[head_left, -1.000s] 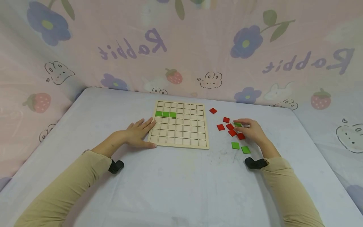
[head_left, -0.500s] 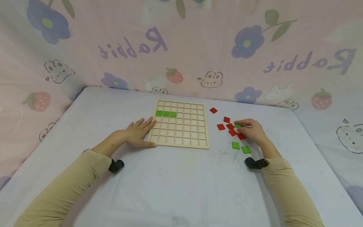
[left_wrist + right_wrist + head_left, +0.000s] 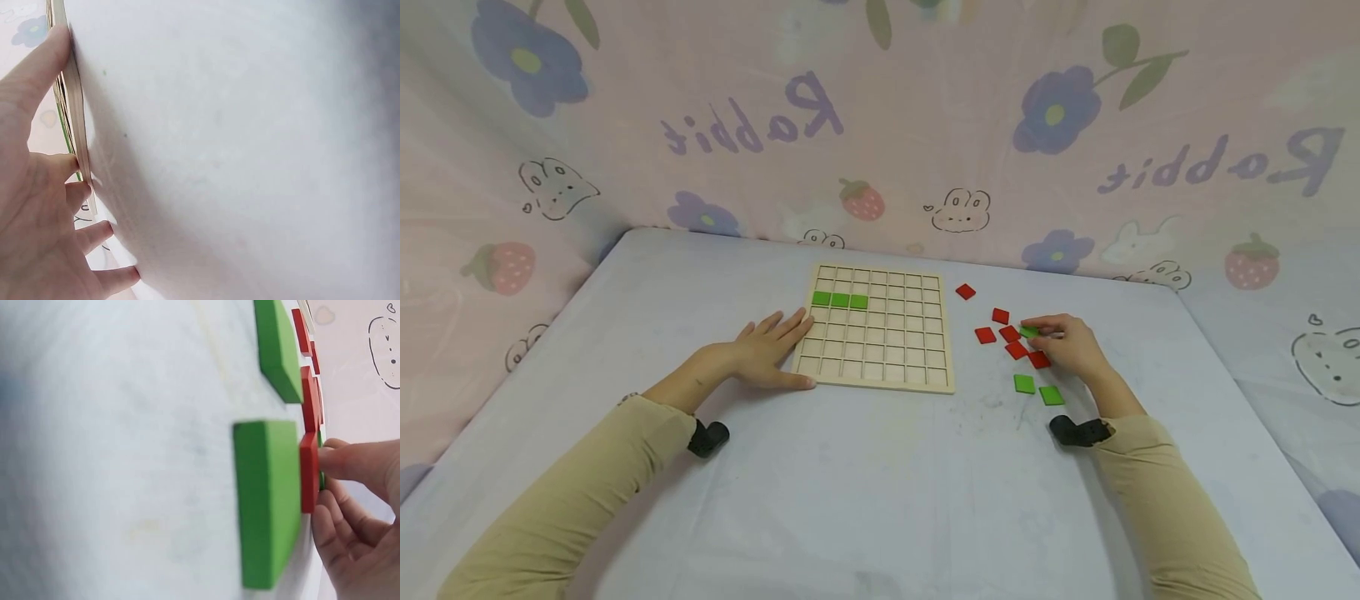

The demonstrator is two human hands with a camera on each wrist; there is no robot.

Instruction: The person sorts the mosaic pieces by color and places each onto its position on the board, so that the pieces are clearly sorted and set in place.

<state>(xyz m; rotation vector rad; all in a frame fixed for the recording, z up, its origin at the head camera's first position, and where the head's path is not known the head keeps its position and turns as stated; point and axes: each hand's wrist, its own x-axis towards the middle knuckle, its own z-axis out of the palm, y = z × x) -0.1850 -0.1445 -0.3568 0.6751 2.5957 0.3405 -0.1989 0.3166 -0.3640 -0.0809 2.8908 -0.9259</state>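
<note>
Fingers spread, my left hand (image 3: 763,354) rests flat at the left edge of a wooden grid board (image 3: 880,386); in the left wrist view its thumb and some fingertips touch the board's side. Three green square tiles (image 3: 840,300) lie side by side in the board's second row from the back, starting at its left. To the right of the board, my right hand (image 3: 1075,346) pinches a loose green tile (image 3: 1028,332) between thumb and fingers, at table level. A red tile (image 3: 309,472) partly hides that green tile in the right wrist view.
Several red tiles (image 3: 1017,350) lie loosely between the board and my right hand, some touching. Two more green tiles, one left (image 3: 1024,384) and one right (image 3: 1052,396), lie nearer the front. A printed curtain (image 3: 880,125) hangs behind the white table (image 3: 880,492).
My right thumb and forefinger have drawn slightly closer around the green tile. The left hand and the board have stayed in place.
</note>
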